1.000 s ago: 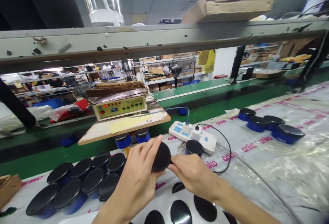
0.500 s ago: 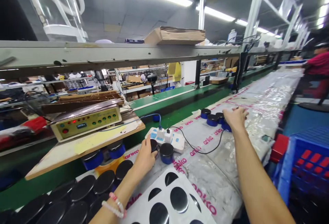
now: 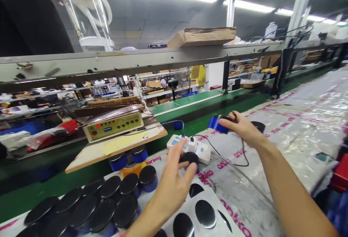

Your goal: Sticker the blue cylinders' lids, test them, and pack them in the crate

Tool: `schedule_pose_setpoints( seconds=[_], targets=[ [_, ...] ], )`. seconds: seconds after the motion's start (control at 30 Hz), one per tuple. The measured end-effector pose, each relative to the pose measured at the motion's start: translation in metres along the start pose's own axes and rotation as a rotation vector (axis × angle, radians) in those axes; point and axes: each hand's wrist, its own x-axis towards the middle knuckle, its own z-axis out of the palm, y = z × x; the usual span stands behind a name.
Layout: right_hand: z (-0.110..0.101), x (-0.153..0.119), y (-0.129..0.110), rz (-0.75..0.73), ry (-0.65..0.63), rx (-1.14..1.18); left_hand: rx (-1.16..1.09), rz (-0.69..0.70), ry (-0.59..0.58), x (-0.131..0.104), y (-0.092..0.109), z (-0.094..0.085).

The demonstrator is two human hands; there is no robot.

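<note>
The right grip (image 3: 246, 128) is closed on a blue jar (image 3: 215, 122), thumb on its near side. Beyond that wrist, another jar (image 3: 259, 125) sits on the table (image 3: 231, 182). The left grip (image 3: 174, 177) is open, fingers spread by a lidded jar (image 3: 192, 158); I cannot tell whether they touch. Past it lies a power strip (image 3: 204, 153); nearer, a disc sheet (image 3: 217, 226); left, rows of jars (image 3: 129, 183).

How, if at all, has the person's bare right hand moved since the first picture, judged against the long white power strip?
Yes: the right hand has moved right and upward, from below the power strip to its right.
</note>
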Motion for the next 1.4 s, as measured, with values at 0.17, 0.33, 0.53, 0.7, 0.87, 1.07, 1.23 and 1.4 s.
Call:
schedule_pose_setpoints(
  seconds=[0.17,0.33,0.53,0.7,0.87,1.07,1.23,1.4],
  targets=[
    [0.072,-0.054,-0.067,-0.122,-0.634,0.208,-0.446,-0.018,0.047,-0.001,0.007,-0.005],
    [0.089,-0.077,-0.072,-0.113,-0.758,0.305,-0.672,-0.185,0.017,-0.024,0.006,-0.029],
    [0.095,-0.090,-0.050,-0.398,-0.707,0.183,-1.016,-0.499,0.200,-0.032,0.000,-0.044],
    [0.101,-0.102,-0.053,-0.522,-0.685,0.105,-0.889,-0.449,0.296,-0.027,0.007,-0.054],
    [0.099,-0.111,-0.060,-0.639,-0.636,0.057,-0.807,-0.453,0.289,-0.028,0.012,-0.054],
    [0.102,-0.114,-0.051,-0.837,-0.462,-0.163,-0.462,-0.284,0.310,-0.029,-0.002,-0.054],
    [0.107,-0.120,-0.048,-0.917,-0.400,-0.312,0.082,-0.128,0.380,-0.030,-0.001,-0.054],
    [0.122,-0.118,-0.040,-0.675,-0.596,0.000,0.570,0.101,0.389,-0.037,-0.002,-0.059]
  ],
)
